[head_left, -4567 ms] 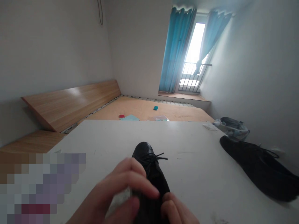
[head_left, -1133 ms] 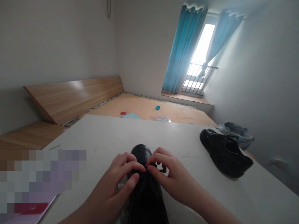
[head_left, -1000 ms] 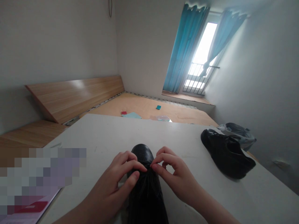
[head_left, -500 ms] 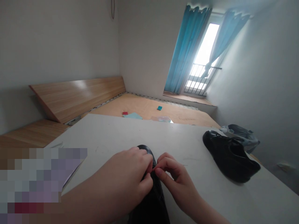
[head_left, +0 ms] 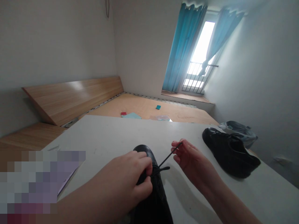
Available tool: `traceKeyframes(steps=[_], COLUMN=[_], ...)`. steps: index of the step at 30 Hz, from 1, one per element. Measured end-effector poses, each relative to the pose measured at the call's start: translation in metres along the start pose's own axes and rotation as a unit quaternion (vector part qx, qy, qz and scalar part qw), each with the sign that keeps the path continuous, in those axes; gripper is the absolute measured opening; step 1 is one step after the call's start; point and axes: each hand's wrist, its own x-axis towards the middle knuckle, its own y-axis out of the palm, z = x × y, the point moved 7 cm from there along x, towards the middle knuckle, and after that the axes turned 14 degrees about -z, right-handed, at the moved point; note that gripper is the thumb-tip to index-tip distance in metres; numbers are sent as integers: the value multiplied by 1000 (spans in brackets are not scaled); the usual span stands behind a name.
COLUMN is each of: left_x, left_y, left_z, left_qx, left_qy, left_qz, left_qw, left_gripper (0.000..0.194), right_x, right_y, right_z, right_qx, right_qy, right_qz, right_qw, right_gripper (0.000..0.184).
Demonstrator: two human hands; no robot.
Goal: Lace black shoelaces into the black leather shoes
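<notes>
Shoe (head_left: 154, 202), black: on desk (head_left: 112, 133), toe away. Right hand (head_left: 190, 157): pinched closed on straight lace (head_left: 169, 155). Left hand (head_left: 134, 174): curled over shoe, any grip hidden. Step, seemingly: lace-pulling; next calls for even tension.

Head view, looking forward, downward; apparently close above table (head_left: 112, 133)

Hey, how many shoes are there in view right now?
2. The near shoe is under the left hand, with the right hand holding its lace; the far shoe stands to the right on the table. No others show.
</notes>
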Motion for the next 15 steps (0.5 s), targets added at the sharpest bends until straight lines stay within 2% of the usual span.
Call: traceKeyframes(steps=[3, 7, 11, 15], left_x=[-2, -5, -3, -2], left_y=[2, 4, 6, 9], left_z=[0, 1, 2, 2], left_qx=[3, -11, -25, -46], left_qy=[11, 9, -15, -8], left_qz=[11, 18, 3, -13], left_qw=[1000, 1000, 1000, 999], left_gripper=[18, 9, 3, 10], right_x=[8, 13, 12, 2], right_y=[-8, -11, -9, 2], right_z=[13, 26, 16, -7], right_qx=[66, 90, 13, -115], right_qy=[17, -8, -55, -96], right_qz=[-20, -9, -4, 45], right_qw=[997, 996, 998, 988], right_gripper=[27, 24, 25, 25])
